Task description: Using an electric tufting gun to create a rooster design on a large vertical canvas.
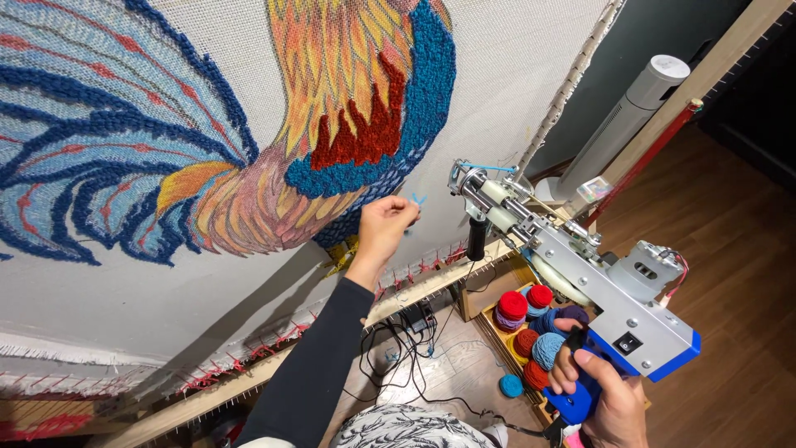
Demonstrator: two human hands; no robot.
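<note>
I held the tufting gun (580, 274) in my right hand (609, 398), my fingers wrapped tight around its blue grip, its needle end lifted off the cloth and pointing up toward the lower right part of the stretched backing cloth (497, 75). My left hand (384, 226) was raised against the cloth near its bottom edge, fingertips pinched narrow on a short end of blue yarn (417, 199) just below the rooster design (249, 124). As I judged it, the work was well along but unfinished: the blue band, the dark red flames and the blue outlines of the tail feathers were tufted thick, while the orange and pale blue areas between them looked flat and thinly filled, and much white cloth around the bird stayed bare. Below the wooden frame rail (431, 282) sat a wooden box (489, 319) of yarn balls (522, 319), red, blue and purple, with black cables (406, 357) trailing over the floor (730, 274). A white tower fan (630, 116) stood near the frame's right corner. I saw no labels or signs I could make out.
</note>
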